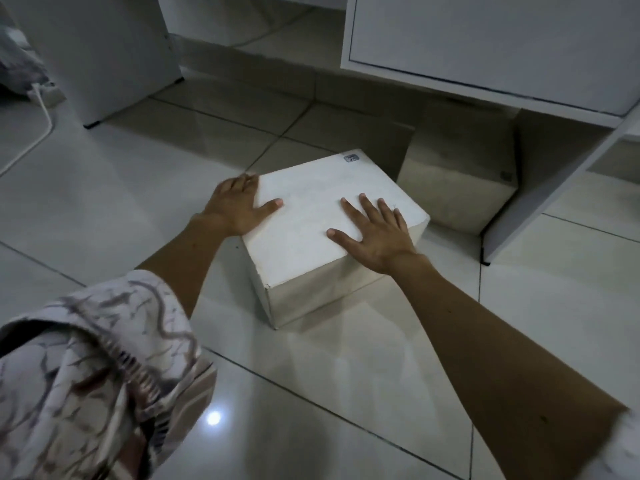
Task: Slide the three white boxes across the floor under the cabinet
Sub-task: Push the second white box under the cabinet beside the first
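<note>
On the floor (346, 368), mid-frame, a white box (311, 223) sits on the pale tiles, skewed to the grout lines, in front of the cabinet (485, 46) and not under it. Small grey label (351, 158) on the far corner of its top face. Left hand (239, 206) grips the box's left top edge: thumb lies on the top face, fingers curl over the left side, so the hand is closed on the box. Right hand (375, 230) lies flat on the top face near the right edge, fingers spread apart, palm down, clamping nothing. Second box (457, 178) stands just beyond the first, to its right, partly in shadow beneath the cabinet's lower edge and close against the cabinet's side panel (547, 174); whether the two boxes touch cannot be told. A third box cannot be made out. Left forearm comes out of a patterned sleeve (90, 368) at the lower left corner; right forearm is bare. Far left, a white unit (104, 53) stands on small dark feet, with a white cable (41, 126) running across the tiles beside it. Bright light spot (213, 417) reflects off the tile near the sleeve.
</note>
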